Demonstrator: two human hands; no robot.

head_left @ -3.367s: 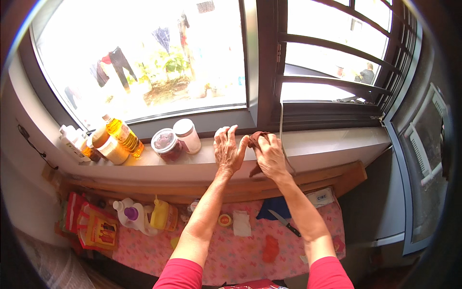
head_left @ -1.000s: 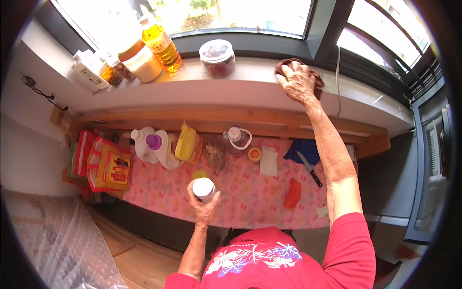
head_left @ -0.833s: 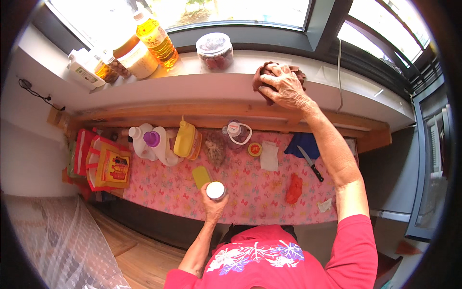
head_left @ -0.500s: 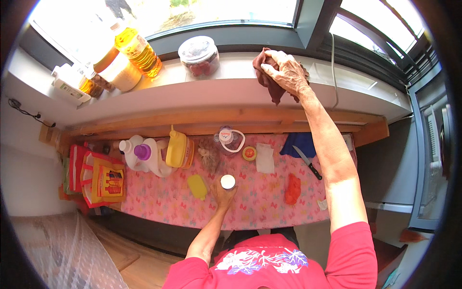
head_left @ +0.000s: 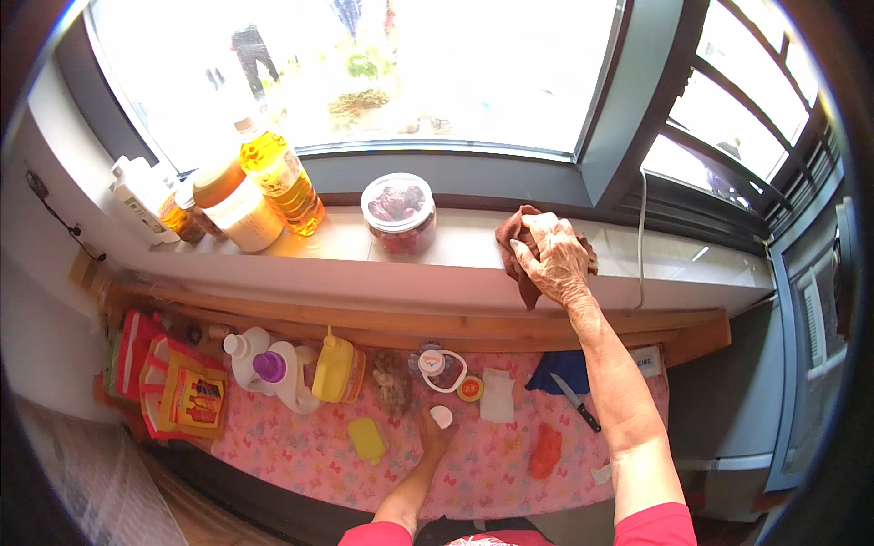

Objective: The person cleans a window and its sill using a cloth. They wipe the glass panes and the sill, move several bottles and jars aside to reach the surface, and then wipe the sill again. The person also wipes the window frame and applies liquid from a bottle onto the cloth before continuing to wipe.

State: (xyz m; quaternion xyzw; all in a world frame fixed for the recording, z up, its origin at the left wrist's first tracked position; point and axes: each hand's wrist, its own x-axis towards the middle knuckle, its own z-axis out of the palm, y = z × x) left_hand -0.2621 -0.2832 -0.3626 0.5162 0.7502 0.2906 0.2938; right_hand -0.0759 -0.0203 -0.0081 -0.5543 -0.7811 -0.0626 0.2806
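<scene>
My right hand (head_left: 557,261) reaches up to the white window sill (head_left: 455,264) and grips a crumpled brown cloth (head_left: 515,238), pressing it on the sill's front edge. Down on the table's pink patterned cover (head_left: 473,473), my left hand (head_left: 431,439) holds a small jar with a white lid (head_left: 441,417), just in front of a small handled container (head_left: 435,364). A clear plastic jar with red contents (head_left: 399,213) stands on the sill, left of the cloth.
An oil bottle (head_left: 279,182), a tan-lidded jar (head_left: 236,204) and small bottles line the sill's left end. On the table lie a white detergent jug (head_left: 265,369), a yellow bottle (head_left: 333,366), a yellow sponge (head_left: 367,439), a knife (head_left: 576,402), a blue cloth (head_left: 558,370) and red packets (head_left: 173,387).
My left hand brought the white-lidded jar down from the sill and now carries it toward the back of the table. My right hand drew the brown cloth leftward along the sill.
</scene>
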